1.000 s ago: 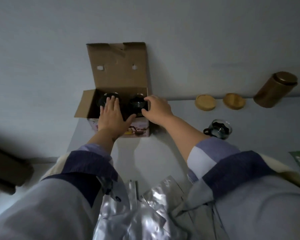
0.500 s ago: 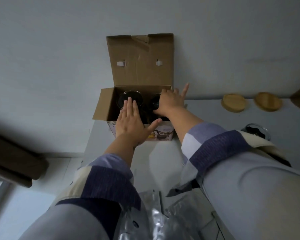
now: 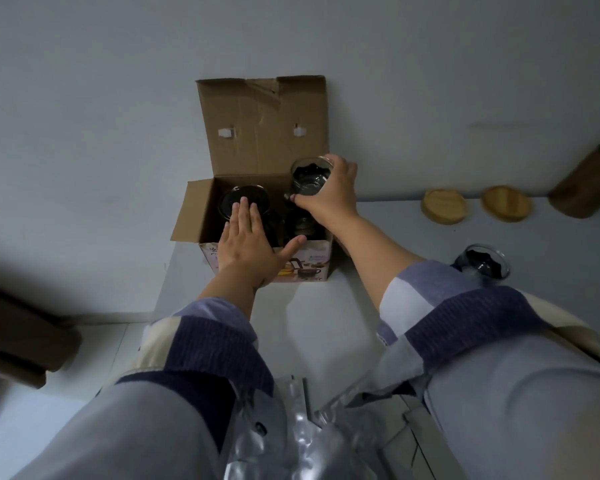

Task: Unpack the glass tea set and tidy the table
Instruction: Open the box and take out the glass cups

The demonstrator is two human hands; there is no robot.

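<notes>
Gripping a glass cup (image 3: 308,178), the right hand (image 3: 329,195) holds it just above the back-right corner of the open cardboard box (image 3: 267,140); fingers curled round the cup's side, thumb on its near side. Cup upright, dark insert inside. Left hand (image 3: 248,244) lies flat over the box's front-left part, fingers straight and close together, thumb spread out to the right along the front edge. Fingertips touch a round glass piece w/ dark inside (image 3: 245,201) sitting in the box's left compartment. More glassware (image 3: 303,225) in the right compartment, under the lifted cup; can't tell what piece it is. Box lid flap stands up against the wall, left side flap folded out. Box sits on a white table (image 3: 395,244), back edge at the wall. Right of the box: two round wooden lids (image 3: 443,206) by the wall, then a brown canister (image 3: 589,181) farther right. Second glass cup (image 3: 482,265) w/ dark insert stands on the table front-right of the box, partly behind the right sleeve. Crinkled silver foil bag (image 3: 291,434) near the body, well in front of the box.
</notes>
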